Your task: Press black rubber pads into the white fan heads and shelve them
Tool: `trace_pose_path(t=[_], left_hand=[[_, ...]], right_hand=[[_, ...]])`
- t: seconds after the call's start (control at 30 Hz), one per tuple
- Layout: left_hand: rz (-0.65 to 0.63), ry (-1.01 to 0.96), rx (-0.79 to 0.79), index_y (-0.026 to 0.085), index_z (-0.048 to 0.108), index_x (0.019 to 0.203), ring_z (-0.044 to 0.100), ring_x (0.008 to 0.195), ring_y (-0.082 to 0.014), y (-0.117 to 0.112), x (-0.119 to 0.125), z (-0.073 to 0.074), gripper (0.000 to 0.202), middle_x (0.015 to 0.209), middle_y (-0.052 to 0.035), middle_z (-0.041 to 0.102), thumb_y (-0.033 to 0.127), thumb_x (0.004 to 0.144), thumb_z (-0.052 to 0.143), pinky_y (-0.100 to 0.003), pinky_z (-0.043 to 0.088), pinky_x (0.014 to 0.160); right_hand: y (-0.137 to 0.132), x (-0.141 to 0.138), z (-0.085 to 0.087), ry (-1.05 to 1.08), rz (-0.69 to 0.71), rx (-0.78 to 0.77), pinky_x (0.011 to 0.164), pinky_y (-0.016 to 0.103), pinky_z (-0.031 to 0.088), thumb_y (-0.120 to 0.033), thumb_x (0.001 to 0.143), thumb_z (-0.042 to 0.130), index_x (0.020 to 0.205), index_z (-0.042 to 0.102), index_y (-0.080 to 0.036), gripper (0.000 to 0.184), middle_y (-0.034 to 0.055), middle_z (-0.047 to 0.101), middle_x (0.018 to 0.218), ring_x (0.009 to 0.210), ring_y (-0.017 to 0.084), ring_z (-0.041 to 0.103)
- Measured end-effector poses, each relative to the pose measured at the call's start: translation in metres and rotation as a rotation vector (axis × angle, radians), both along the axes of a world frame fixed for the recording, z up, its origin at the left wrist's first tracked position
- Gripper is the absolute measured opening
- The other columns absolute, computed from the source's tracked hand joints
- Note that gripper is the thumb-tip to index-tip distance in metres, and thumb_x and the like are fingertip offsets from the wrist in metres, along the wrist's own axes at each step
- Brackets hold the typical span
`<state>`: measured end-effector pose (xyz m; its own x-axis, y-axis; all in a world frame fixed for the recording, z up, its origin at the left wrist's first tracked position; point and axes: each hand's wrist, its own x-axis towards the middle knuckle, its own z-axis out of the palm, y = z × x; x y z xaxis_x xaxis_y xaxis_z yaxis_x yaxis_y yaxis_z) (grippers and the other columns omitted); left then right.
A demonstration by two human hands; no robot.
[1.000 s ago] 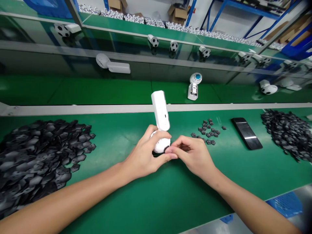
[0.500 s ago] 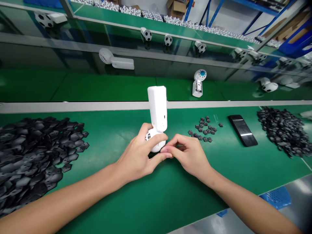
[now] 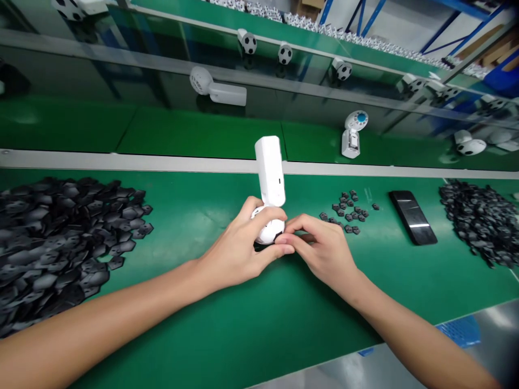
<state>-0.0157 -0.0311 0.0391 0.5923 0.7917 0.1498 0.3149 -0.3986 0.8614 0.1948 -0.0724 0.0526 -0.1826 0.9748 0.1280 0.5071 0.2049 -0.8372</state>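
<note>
Head cam: our L hand grips white device, best steady, short of table back edge; R hand pinches narrow at black patch.

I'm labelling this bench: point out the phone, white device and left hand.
Phone [image 3: 413, 218], head view: its dark face.
White device [image 3: 271, 174], head view: its long body.
Left hand [image 3: 241, 246], head view: back of the hand.

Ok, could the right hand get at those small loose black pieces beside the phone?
Probably yes: the small black pieces lie just past the right hand with nothing visible blocking, though that hand is at the white device the left hand holds.
</note>
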Motion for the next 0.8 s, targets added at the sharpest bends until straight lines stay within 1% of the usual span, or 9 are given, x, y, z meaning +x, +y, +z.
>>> trace_pose_path(t=[0.1,0.2,0.33,0.4,0.43,0.53,0.63,0.7,0.8], left_hand=[[0.002,0.007,-0.006,0.029,0.06,0.123,0.057,0.104,-0.0199,0.0,0.001,0.002,0.031,0.117,-0.0041,0.047,0.039,0.097,0.073,-0.032,0.053,0.089],[0.0,0.009,-0.024,0.03,0.06,0.125,0.059,0.104,-0.0199,0.0,0.001,0.003,0.034,0.12,-0.0042,0.048,0.043,0.097,0.074,-0.033,0.053,0.09],[-0.039,0.041,-0.045,0.03,0.061,0.126,0.06,0.106,-0.0213,0.002,-0.001,0.006,0.03,0.119,-0.0045,0.052,0.042,0.1,0.068,-0.035,0.052,0.093],[-0.065,0.05,-0.046,0.029,0.062,0.125,0.061,0.102,-0.0208,0.004,-0.002,0.007,0.027,0.118,-0.0044,0.054,0.041,0.101,0.066,-0.036,0.051,0.091],[-0.068,0.045,-0.044,0.03,0.062,0.126,0.061,0.099,-0.0202,0.005,-0.003,0.007,0.028,0.118,-0.0042,0.056,0.041,0.101,0.065,-0.036,0.051,0.09],[-0.016,-0.023,-0.08,0.034,0.051,0.146,0.06,0.09,-0.0183,0.007,-0.005,0.003,0.046,0.118,-0.0042,0.06,0.041,0.102,0.065,-0.034,0.051,0.084],[0.066,-0.198,-0.224,0.04,0.018,0.165,0.06,0.081,-0.0176,0.008,-0.007,-0.003,0.086,0.117,-0.0052,0.063,0.042,0.098,0.071,-0.032,0.053,0.072],[0.086,-0.3,-0.312,0.041,0.005,0.168,0.061,0.083,-0.0193,0.009,-0.008,-0.006,0.103,0.12,-0.0064,0.064,0.042,0.094,0.077,-0.033,0.055,0.072],[0.092,-0.359,-0.362,0.039,0.014,0.169,0.064,0.097,-0.0234,0.011,-0.01,-0.008,0.106,0.129,-0.0082,0.063,0.04,0.089,0.083,-0.036,0.058,0.081]], right_hand=[[0.001,0.001,-0.006,-0.031,0.065,0.0,0.07,0.029,0.057,-0.034,0.105,0.067,0.09,0.067,-0.025,0.017,0.0019,0.076,0.093,0.082,0.018,0.07],[0.006,0.004,-0.004,-0.011,0.092,-0.03,0.071,0.029,0.055,-0.038,0.104,0.068,0.09,0.065,-0.024,0.02,0.0022,0.074,0.093,0.08,0.018,0.068],[0.018,0.027,0.017,-0.112,0.259,-0.077,0.078,0.03,0.055,-0.038,0.108,0.061,0.099,0.072,-0.025,0.019,0.0016,0.075,0.097,0.085,0.019,0.07],[0.025,0.05,0.027,-0.248,0.258,-0.065,0.086,0.033,0.054,-0.038,0.111,0.054,0.108,0.076,-0.026,0.025,0.0032,0.078,0.106,0.094,0.021,0.072],[0.028,0.063,0.031,-0.323,0.203,-0.047,0.086,0.033,0.053,-0.039,0.111,0.053,0.11,0.077,-0.026,0.027,0.0038,0.078,0.107,0.095,0.022,0.072],[0.036,0.1,0.032,-0.532,0.033,-0.013,0.08,0.034,0.051,-0.039,0.108,0.058,0.107,0.079,-0.025,0.024,0.0039,0.079,0.105,0.091,0.023,0.071],[0.041,0.118,0.027,-0.606,0.0,-0.053,0.074,0.033,0.049,-0.039,0.105,0.063,0.104,0.079,-0.026,0.021,0.0028,0.078,0.103,0.088,0.022,0.07],[0.042,0.117,0.024,-0.607,0.006,-0.088,0.072,0.033,0.048,-0.042,0.104,0.066,0.1,0.079,-0.026,0.021,0.0022,0.078,0.099,0.084,0.021,0.07],[0.043,0.11,0.021,-0.637,0.022,-0.092,0.072,0.033,0.047,-0.047,0.098,0.073,0.095,0.078,-0.024,0.023,0.0021,0.078,0.093,0.082,0.022,0.069]])
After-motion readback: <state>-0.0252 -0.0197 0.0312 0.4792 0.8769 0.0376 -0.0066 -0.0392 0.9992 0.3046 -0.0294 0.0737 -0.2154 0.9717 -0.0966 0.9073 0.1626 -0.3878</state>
